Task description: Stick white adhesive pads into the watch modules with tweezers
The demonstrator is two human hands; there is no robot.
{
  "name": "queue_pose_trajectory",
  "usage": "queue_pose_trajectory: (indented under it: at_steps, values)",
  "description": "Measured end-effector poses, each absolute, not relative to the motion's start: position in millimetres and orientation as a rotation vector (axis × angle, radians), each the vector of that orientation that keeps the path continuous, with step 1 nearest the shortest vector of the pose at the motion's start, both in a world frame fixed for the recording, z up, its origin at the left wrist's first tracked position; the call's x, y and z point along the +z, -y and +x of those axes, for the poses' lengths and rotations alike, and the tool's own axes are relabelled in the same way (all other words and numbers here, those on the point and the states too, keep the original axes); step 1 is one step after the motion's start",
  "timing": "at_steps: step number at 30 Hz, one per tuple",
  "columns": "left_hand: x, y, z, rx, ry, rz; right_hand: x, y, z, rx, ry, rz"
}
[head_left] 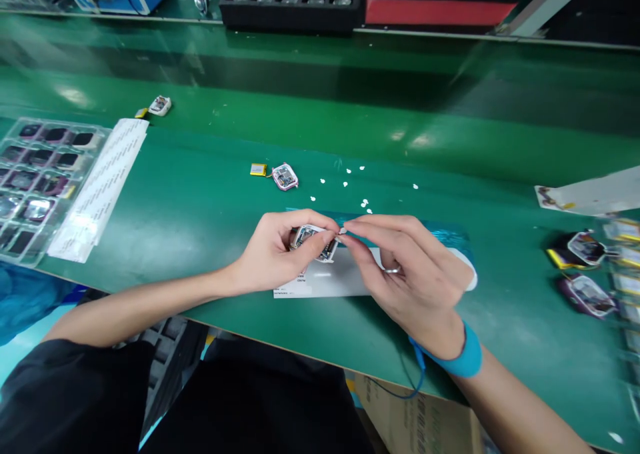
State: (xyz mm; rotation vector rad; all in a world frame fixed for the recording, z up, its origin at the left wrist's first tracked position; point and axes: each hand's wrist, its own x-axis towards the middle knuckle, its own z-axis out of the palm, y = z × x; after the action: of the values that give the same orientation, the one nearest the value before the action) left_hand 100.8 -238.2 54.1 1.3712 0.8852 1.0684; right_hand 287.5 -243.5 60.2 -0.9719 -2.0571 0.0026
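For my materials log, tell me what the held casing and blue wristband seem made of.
The held casing: probably smooth plastic, judging by its even white rim. The blue wristband: matte, perhaps fabric or rubber; it shows no shine.

Looks like an electronics assembly workshop, going by a green workbench (190,241), an open circuit-board casing (285,177) wired to a battery (258,169) beyond the left hand (287,251), a compartmented tray (83,173) farther left, and a corded wristband (471,354) behind the right hand (410,267).

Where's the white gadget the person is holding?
In the head view, the white gadget is near the middle, held in the left hand, partly in front of the white sheet, with the right hand at its right edge.
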Motion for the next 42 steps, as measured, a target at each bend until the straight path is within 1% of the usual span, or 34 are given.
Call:
queue_pose_trajectory:
  at_steps: [4,8,15,22,29,36,42]
  values:
    - [50,237,101,1.094,-0.947,1.445,57,244,288,-0.028,2.085,-0.963]
    - [49,237,101,1.060,-1.005,1.486,53,243,290,-0.140,2.153,-0.955]
    - [50,236,101,0.980,-1.021,1.423,51,227,299,-0.252,2.064,-1.187]
    - [52,235,97,0.982,-0.975,1.433,53,234,300,-0.239,2.323,-0.970]
    - [45,241,100,0.967,-1.005,1.453,50,233,306,-0.292,2.343,-0.925]
    - [48,248,101,1.009,-1.061,1.497,55,236,311,-0.176,2.427,-0.806]
    - [52,253,103,0.976,-1.090,1.504,62,246,303,-0.304,2.499,-0.848]
